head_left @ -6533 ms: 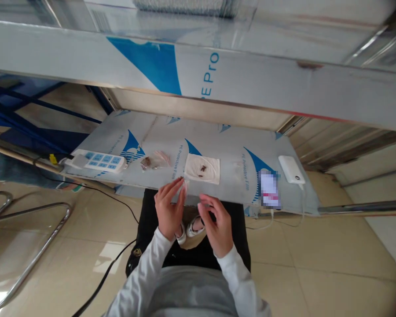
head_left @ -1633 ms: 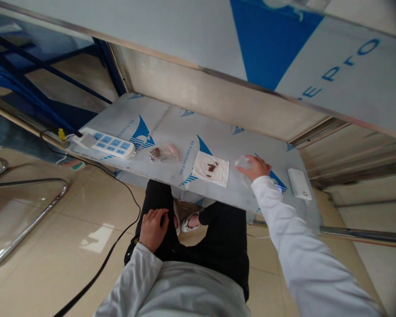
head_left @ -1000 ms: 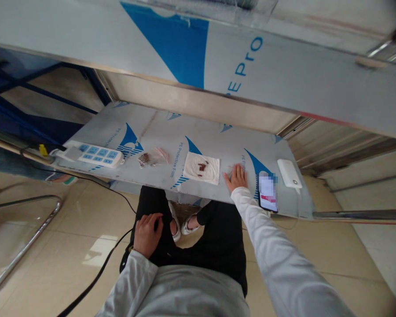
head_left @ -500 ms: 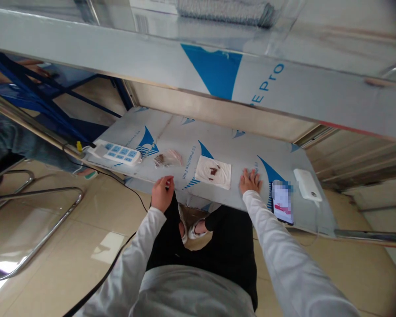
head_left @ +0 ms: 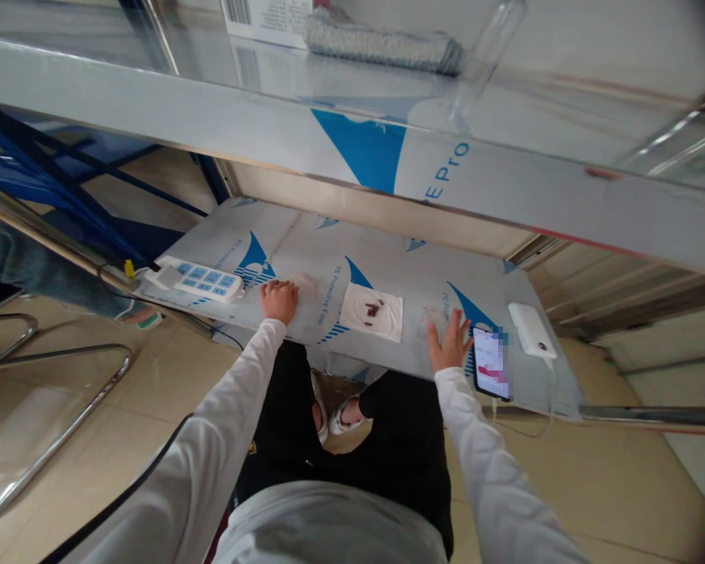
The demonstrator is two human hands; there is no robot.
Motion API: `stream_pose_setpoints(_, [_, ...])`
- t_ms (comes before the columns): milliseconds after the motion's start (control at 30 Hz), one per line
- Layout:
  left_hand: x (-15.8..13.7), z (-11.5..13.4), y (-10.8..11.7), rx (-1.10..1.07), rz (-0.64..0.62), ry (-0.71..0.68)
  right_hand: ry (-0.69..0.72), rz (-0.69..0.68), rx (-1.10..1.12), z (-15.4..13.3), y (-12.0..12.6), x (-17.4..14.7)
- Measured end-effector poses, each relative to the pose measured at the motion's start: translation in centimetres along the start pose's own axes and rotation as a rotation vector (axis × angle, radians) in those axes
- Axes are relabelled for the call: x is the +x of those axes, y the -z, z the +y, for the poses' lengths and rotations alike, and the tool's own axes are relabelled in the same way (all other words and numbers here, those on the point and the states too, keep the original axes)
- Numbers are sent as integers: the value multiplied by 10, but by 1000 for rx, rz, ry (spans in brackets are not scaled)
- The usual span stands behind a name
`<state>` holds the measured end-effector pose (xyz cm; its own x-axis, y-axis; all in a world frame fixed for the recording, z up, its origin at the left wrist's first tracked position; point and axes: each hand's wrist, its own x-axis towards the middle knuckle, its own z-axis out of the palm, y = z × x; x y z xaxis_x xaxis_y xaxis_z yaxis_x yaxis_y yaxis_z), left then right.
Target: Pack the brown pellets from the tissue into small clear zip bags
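My left grip [head_left: 279, 302] is down over the left end of the left bag [head_left: 305, 287], fingers curled; can't tell if it's pinching anything. That bag lies on the table [head_left: 381, 258], long axis roughly left-right, pink end pointing right and slightly back, other end hidden by my hand. My right grip [head_left: 448, 341] is spread, holding nothing, thumb at the right bag [head_left: 430, 318]; contact and axis unclear. Between them, the tissue [head_left: 391, 325] lies flat, long side along the table, near the front edge, with brown bits [head_left: 373, 309] on it, pointing mixed ways. Limits: strip [head_left: 211, 283] just left of my left grip, phone [head_left: 489, 364] just right of my right. Room: bare film behind the tissue, below the shelf [head_left: 240, 133].
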<state>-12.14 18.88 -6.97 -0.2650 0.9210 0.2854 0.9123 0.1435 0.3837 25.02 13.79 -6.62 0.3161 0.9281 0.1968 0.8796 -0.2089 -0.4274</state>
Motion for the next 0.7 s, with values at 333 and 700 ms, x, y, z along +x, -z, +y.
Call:
stream_pose_setpoints(333, [-9, 6, 9, -63, 101, 186, 158, 64, 404, -63, 11, -100])
stream_pose_setpoints(700, [-43, 43, 54, -338, 447, 142, -3, -202, 830, -90, 30, -127])
